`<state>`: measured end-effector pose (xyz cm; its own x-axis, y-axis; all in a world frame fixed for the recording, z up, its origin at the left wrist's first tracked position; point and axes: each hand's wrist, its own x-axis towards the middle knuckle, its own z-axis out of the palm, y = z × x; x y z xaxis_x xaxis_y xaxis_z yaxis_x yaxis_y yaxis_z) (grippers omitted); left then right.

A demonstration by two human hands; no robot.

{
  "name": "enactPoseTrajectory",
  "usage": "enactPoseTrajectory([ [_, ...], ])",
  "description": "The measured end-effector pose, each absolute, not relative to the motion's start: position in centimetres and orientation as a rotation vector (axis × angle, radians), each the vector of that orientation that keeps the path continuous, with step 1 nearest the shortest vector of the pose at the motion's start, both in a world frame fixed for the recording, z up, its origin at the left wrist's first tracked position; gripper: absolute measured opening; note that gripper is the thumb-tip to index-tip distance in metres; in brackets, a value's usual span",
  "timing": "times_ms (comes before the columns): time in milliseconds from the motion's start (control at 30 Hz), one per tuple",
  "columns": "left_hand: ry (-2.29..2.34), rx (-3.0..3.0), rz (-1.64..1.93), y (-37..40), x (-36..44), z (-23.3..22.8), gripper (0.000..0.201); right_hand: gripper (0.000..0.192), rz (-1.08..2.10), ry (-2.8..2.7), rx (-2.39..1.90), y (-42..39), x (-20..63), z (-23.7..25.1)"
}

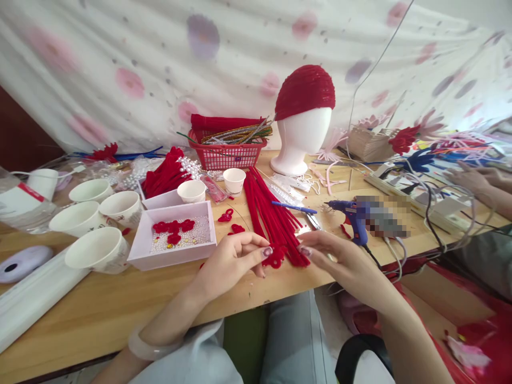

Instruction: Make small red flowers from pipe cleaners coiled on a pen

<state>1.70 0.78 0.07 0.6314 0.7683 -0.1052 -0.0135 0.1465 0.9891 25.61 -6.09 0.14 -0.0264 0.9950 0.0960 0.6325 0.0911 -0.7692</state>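
free: bare table [104, 314] front-L | blocked: cups [96, 250], tray [176, 234], glue gun [354, 216] R

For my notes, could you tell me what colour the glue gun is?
The glue gun is blue, seen in the head view.
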Motion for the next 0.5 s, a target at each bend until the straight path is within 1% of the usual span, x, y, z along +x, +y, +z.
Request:
enactPoseTrajectory([
  [100,0.737,1.242,0.692,1.0,1.6,-0.1,0.015,0.031,0.07,-1.742,-2.031,-6.3,28.6,-1.8],
  [167,0.743,1.193,0.715,1.0,1.6,-0.1,0.014,0.031,-0.153,-1.759,-2.184,-6.3,29.9,-3.0],
  [233,0.747,1.154,0.733,1.0,1.6,0.0,0.012,0.033,-0.234,-1.748,-2.25,-6.1,30.5,-3.8],
  [367,0.718,1.045,0.75,0.9,1.6,0.2,0.011,0.036,-0.225,-1.696,-2.28,-5.8,30.9,-4.1],
  [433,0.674,0.909,0.74,1.0,1.6,0.1,0.011,0.035,-0.2,-1.716,-2.31,-5.8,31.1,-3.9],
  [500,0.621,0.722,0.698,1.2,1.5,0.1,0.012,0.031,-0.243,-1.756,-2.319,-5.8,31.1,-3.6],
])
